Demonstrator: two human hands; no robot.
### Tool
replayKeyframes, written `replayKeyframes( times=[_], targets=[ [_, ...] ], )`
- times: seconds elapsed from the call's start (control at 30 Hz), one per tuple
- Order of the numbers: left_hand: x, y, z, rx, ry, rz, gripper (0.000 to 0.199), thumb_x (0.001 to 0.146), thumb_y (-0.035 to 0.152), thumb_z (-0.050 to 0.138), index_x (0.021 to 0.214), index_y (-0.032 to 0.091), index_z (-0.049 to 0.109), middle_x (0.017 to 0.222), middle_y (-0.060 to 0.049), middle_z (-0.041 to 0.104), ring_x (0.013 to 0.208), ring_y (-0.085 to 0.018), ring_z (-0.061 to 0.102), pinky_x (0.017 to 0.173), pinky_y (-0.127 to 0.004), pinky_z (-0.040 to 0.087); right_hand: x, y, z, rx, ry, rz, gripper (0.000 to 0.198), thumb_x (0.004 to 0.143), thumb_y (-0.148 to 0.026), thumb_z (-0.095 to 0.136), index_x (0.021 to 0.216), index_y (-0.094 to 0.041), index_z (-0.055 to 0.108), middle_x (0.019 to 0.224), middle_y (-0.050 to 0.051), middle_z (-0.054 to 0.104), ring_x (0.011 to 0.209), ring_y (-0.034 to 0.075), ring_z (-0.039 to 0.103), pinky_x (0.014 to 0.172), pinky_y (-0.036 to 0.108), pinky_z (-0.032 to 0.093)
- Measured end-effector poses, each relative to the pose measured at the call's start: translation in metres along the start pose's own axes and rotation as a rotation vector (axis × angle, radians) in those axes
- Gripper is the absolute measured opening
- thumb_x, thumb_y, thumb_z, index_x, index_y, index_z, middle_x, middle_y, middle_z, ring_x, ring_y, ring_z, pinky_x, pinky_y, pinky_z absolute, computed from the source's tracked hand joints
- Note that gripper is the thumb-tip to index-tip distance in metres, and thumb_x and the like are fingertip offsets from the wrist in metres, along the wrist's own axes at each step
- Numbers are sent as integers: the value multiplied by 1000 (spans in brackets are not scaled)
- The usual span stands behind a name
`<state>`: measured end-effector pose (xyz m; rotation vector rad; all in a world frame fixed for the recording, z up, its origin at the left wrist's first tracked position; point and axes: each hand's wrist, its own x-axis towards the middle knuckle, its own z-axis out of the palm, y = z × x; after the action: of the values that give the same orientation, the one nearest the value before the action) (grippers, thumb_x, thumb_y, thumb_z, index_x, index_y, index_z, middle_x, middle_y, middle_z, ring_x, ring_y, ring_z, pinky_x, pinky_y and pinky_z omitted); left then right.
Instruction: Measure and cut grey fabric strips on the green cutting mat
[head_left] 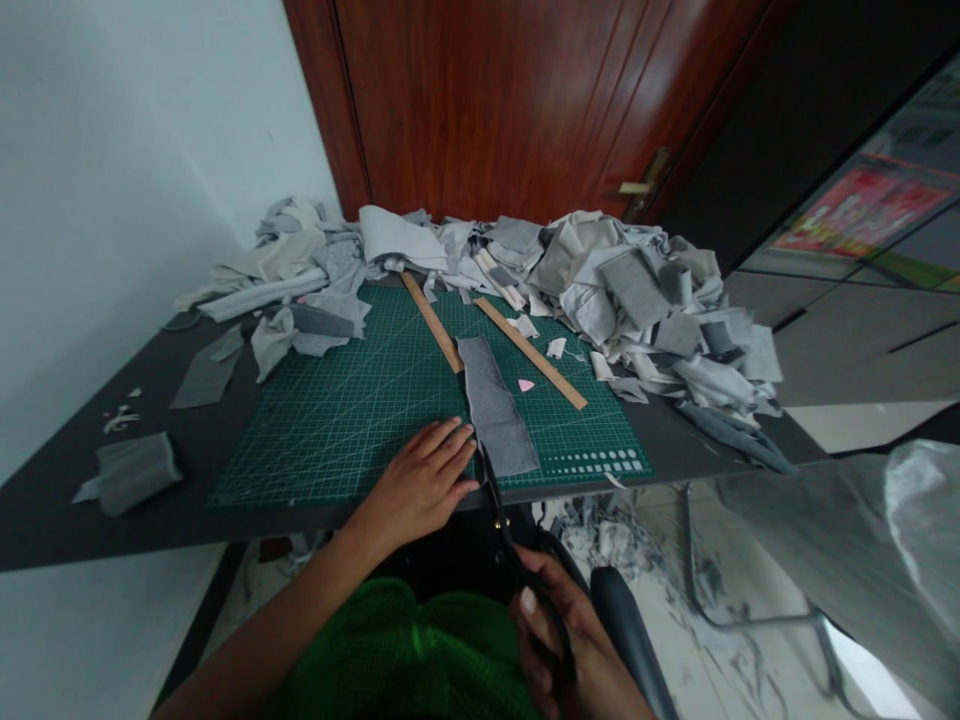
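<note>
- Head view, with the grey fabric strip [499,415] as the centre of the clock: this strip lies flat on the green cutting mat [337,400], which is spread over the dark tabletop [45,525].
- At 8 o'clock, the left hand [427,475] rests palm down on the mat, its fingers extended, the tips just beside the strip's edge.
- At 5 o'clock, the right hand [574,630] is closed around the handles of the black scissors [500,515].
- The scissors' blades point toward 11 o'clock and reach the strip's lower left corner; I cannot tell how wide they are parted.
- One wooden ruler [433,322] lies at 11 o'clock, its near end by the strip's top; a second ruler [532,355] is at 1 o'clock.
- A small pink triangular piece [526,385] is at 2 o'clock, near the strip.
- Fabric scraps are heaped at 2 o'clock [637,285] and at 10 o'clock.
- A folded grey cloth [139,475] lies at 9 o'clock.
</note>
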<state>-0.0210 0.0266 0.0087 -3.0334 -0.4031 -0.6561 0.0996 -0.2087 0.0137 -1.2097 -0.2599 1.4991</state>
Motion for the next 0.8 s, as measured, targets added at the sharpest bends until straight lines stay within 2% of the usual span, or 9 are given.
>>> replayKeyframes(
  times=[0.07,0.2,0.43,0.63,0.8],
  targets=[
    [0,-1,0,-20,-20,36,46,107,39,47,144,13,56,152,-12,56,146,-30,45,120,-48,39,-1,-2,1,1,11,9,80,78,-65,81,139,-25,47,70,-10,54,38,4,41,33,15,34],
    [-1,-2,4,-52,-68,94,43,109,36,42,140,12,60,143,-13,63,135,-26,57,117,-45,43,0,-1,2,28,14,13,83,75,-66,83,137,-24,48,70,-9,56,37,4,41,32,15,33],
    [0,0,3,-66,-43,98,37,108,30,43,131,12,66,134,-12,70,132,-27,60,115,-44,46,2,1,0,50,1,-3,76,76,-62,83,133,-23,51,69,-9,56,37,4,41,32,15,34],
    [-1,-1,3,-72,-56,62,40,108,30,42,138,11,60,139,-14,66,135,-27,58,115,-45,47,4,3,-3,62,-15,-17,76,78,-60,82,136,-23,51,69,-9,53,38,4,40,31,15,32],
    [-1,-1,5,-76,-81,85,38,108,32,43,135,14,63,140,-12,66,135,-27,58,117,-45,44,4,6,-5,65,-28,-29,70,81,-59,81,134,-23,52,72,-8,55,39,4,40,32,14,33]
  ],
)
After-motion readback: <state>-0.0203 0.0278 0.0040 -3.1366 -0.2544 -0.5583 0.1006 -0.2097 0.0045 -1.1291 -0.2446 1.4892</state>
